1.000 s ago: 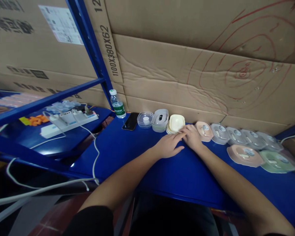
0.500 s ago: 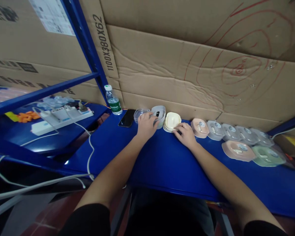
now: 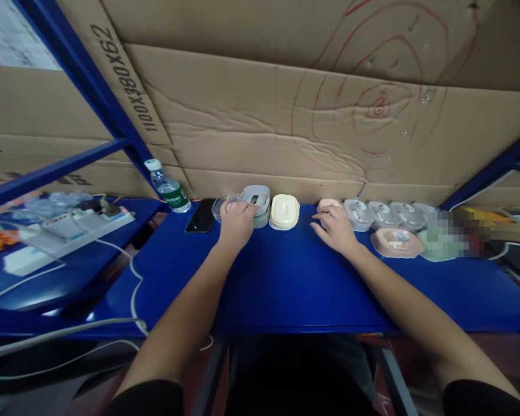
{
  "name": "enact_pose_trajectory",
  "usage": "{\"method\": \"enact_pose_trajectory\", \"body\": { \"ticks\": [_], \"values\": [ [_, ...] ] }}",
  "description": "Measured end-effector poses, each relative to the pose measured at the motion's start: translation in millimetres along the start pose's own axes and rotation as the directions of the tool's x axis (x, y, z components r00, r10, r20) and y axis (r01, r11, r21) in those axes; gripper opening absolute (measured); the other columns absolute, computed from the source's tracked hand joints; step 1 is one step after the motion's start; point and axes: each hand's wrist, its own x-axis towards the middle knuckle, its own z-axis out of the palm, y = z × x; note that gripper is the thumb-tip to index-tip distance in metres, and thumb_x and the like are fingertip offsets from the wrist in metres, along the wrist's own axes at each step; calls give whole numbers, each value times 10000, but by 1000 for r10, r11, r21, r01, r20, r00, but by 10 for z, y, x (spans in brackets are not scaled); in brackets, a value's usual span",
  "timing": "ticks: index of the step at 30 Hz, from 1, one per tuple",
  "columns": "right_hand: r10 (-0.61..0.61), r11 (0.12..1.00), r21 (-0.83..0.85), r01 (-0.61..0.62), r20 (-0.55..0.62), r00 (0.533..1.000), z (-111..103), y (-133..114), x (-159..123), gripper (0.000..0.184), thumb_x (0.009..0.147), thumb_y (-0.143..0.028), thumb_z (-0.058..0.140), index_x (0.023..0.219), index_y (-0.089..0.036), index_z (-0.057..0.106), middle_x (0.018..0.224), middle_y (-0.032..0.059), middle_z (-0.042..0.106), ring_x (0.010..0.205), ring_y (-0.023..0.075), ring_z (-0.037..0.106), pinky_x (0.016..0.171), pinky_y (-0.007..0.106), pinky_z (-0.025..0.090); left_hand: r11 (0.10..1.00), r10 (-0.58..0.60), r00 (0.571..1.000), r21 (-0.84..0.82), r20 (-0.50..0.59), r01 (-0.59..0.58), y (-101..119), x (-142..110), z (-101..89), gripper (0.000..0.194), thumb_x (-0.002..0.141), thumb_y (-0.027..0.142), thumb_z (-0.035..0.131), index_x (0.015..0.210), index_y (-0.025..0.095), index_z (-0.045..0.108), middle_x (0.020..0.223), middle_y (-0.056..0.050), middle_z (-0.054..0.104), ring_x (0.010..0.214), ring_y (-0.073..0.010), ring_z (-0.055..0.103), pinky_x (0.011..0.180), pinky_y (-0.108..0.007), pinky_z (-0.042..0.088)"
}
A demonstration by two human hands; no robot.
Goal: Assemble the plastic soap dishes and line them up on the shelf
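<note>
My left hand [image 3: 237, 224] rests between the clear plastic lids [image 3: 220, 208] and a stack of grey and green plastic containers [image 3: 262, 199]. Its fingers are spread and partly cover both; whether they press on either I cannot tell. Beside that stack sits a pile of cream-coloured lids [image 3: 285, 211], apart from both hands. My right hand [image 3: 335, 228] is at the front of a pink lidded container [image 3: 329, 203], fingers apart, hiding most of it. To its right runs a row of grey containers with clear lids [image 3: 359, 215].
Another pink container [image 3: 397, 242] and a pale green one [image 3: 437, 245] stand in front of the row. On the left are a black phone [image 3: 200, 216], a water bottle [image 3: 170, 188], a white power strip [image 3: 69, 240] and loose cables. Cardboard [image 3: 242, 133] walls the back.
My right hand has left the cream lids and moved right to the pink container. My left hand stays by the clear lids and grey stack. The view has turned to the right.
</note>
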Motion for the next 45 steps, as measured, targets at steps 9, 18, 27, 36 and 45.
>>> {"method": "enact_pose_trajectory", "body": {
  "ticks": [9,18,27,36,45],
  "values": [
    [174,982,-40,-183,-167,970,-125,508,-392,320,961,-401,589,1153,-196,742,1191,157,684,1160,351,627,1029,555,498,1000,-15,996,-12,87,16,74,-31,1,300,1007,290,473,1113,255,752,1098,-93,734,1085,-308,629,1156,-600,283],
    [222,965,-133,-225,-44,974,-78,537,-381,408,921,-408,634,1246,-173,706,1303,186,675,1227,382,602,1062,578,456,999,-26,999,-20,19,26,28,-45,78,258,962,366,594,1130,234,739,1316,-149,660,1246,-351,574,1118,-589,340],
    [234,954,-203,-221,41,971,-102,497,-372,476,958,-471,633,1362,-221,651,1424,175,650,1337,415,568,1184,771,159,997,-70,997,-46,-32,68,89,-31,70,264,929,389,650,1123,230,732,1369,-162,622,1296,-375,546,1094,-584,379],
    [162,985,-84,-152,126,979,-251,20,-323,695,757,-677,797,1259,-212,679,1428,172,629,1312,405,589,1171,651,353,956,195,981,-224,16,-187,541,-106,-30,217,947,352,654,1111,236,736,1338,-134,641,1329,-336,552,1100,-561,435],
    [129,989,-103,-106,259,957,-226,8,-343,763,803,-673,759,1400,-225,601,1526,168,556,1358,425,548,1164,651,369,893,368,927,-305,74,-331,621,-148,27,236,972,377,647,1134,221,718,1302,-120,661,1248,-289,606,1082,-501,487]
  ]
}}
